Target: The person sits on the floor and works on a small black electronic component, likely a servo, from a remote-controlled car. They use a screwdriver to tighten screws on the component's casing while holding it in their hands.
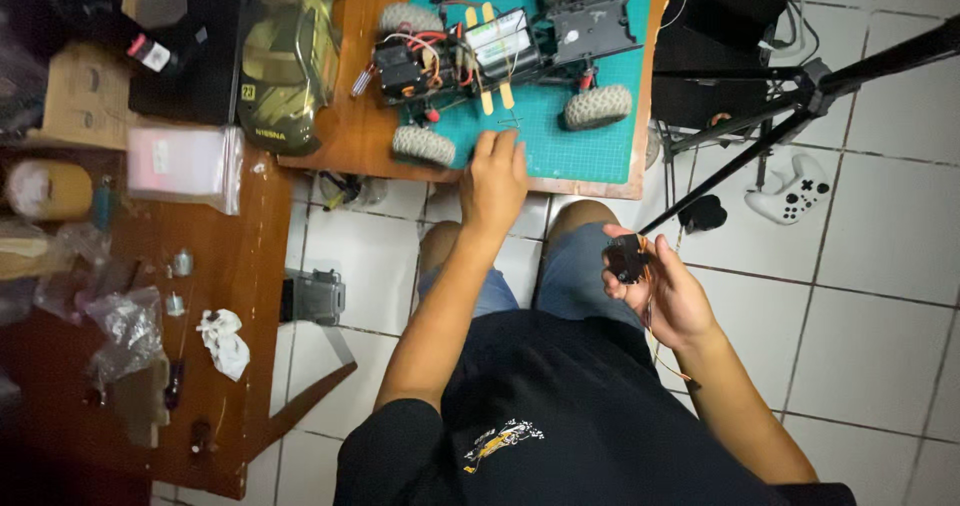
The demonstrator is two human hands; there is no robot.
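Black T-shirt [600, 426] fills the bottom of frame, person seated, knees over white tile floor [880, 346]. Right hand [665, 291] held over the lap, fingers closed around a small black servo-like module [627, 259], thin wires trailing down from it. Left hand [493, 181] stretched out to the table [340, 151] edge, fingers together, tips on the green cutting mat [590, 146] at a small thin part I can't make out. RC crawler chassis [500, 61] sits on the mat, body off, electronics exposed; camo body shell [290, 61] beside it. Looks like component fitting mid-step: module in hand, not mounted. Next move likely needs both hands at the chassis, wires routed clear
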